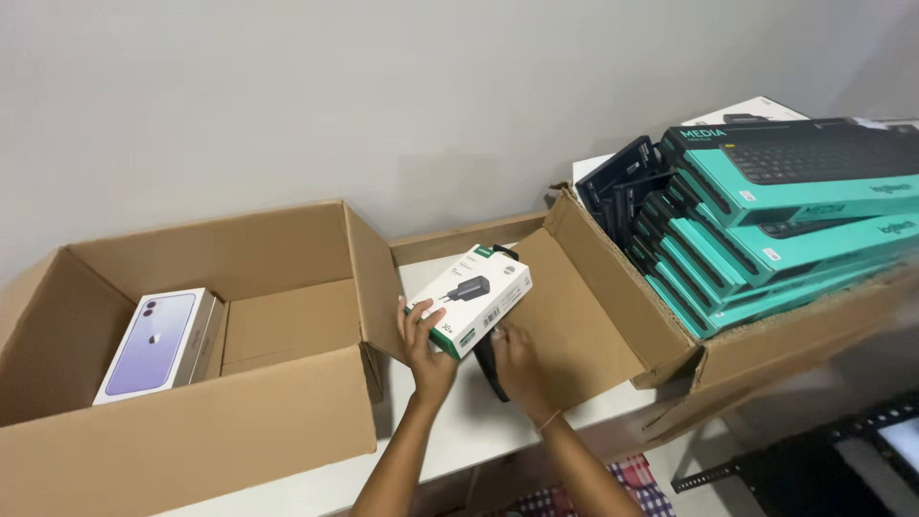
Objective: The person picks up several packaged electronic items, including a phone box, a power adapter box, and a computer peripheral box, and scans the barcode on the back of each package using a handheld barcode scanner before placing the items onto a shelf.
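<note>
Head view: white charger box (469, 299) in left hand (424, 347) closed grip, long axis up-right; right hand (515, 364) grip unclear.

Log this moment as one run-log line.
left hand: holds white charger box | right hand: on black item beneath it | left carton: phone box inside | right carton: teal keyboard boxes

Both your forearms rise from the bottom centre of the frame, bare, converging upward. Left grip (426, 349): fingers spread, tips pressed up, thumb splayed. Right grip (517, 362): curled, palm down, thin band at the wrist. Grips just beside each other, mid-frame.
</note>
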